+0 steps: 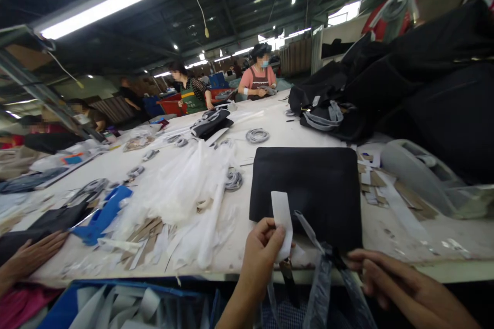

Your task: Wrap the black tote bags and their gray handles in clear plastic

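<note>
A flat black fabric bag [309, 190] lies on the white worktable [293, 128] right in front of me. My left hand [260, 254] pinches a white paper tag [281, 218] against the bag's near edge. My right hand [389, 280] rests at the bag's near right corner, fingers curled beside the grey transparent straps [320, 277] that hang over the table edge. Whether the right fingers grip a strap is hidden.
A pile of black bags [405, 82] rises at the right, with a grey tape dispenser [420, 175] near it. White plastic sleeves [185, 185], strap coils [257, 135] and a blue tool [102, 216] cover the left. Another person's hand [33, 257] lies at lower left; workers stand at the far end.
</note>
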`<move>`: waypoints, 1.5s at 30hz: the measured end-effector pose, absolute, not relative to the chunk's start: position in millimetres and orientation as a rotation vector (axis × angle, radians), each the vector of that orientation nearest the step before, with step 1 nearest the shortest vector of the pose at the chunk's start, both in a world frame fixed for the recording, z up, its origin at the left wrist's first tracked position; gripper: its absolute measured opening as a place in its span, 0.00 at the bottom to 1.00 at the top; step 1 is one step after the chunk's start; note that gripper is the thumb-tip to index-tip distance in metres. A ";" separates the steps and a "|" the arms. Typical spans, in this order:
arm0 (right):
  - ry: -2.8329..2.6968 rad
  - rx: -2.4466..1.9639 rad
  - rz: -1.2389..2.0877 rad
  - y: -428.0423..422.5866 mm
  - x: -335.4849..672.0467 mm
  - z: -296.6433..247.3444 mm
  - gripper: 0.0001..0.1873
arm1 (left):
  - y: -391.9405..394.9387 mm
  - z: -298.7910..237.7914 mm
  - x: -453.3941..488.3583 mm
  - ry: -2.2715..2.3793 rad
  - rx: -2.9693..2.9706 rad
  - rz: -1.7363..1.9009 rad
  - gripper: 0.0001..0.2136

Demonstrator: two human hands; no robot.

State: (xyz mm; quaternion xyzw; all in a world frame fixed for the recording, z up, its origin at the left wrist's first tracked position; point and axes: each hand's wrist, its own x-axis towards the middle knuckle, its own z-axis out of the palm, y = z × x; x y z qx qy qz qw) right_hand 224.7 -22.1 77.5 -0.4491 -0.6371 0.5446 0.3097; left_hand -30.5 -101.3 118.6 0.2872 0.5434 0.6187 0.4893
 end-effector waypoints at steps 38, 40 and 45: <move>-1.882 -0.706 1.994 -50.5 112.3 80.7 0.20 | -187.3 110.0 -1.2 1.934 0.838 1.406 0.10; -1.912 -0.653 1.989 -48.0 115.5 78.1 0.23 | -187.1 106.2 -7.5 1.967 0.774 1.474 0.10; -2.316 -0.589 1.744 -32.7 130.0 74.6 0.20 | -201.3 95.7 -26.6 1.803 0.561 1.671 0.12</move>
